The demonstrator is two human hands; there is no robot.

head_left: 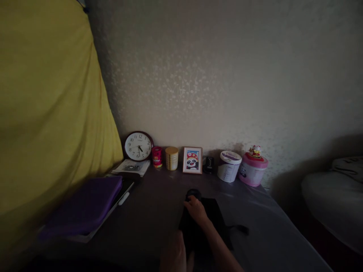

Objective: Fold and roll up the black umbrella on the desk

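Note:
A flat black cloth pouch [217, 215] lies on the table, a dark cord with a tassel-like end trailing from its right side. At its far edge is a rounded black object [193, 193], too dark to identify. My right hand [196, 208] reaches over the pouch, its fingers closed on that rounded object. Beside the pouch's near left edge is my left hand [176, 251], dim and blurred; its fingers are hard to make out, and whether it grips the cloth is unclear.
Along the wall stand a clock [138, 146], a red can [157, 157], a yellow canister [171, 158], a framed panda picture [193, 160], a small black device [209, 165], a white tub [229, 167] and a pink tub [252, 170]. A purple case [85, 206] lies left, near a yellow curtain [51, 113].

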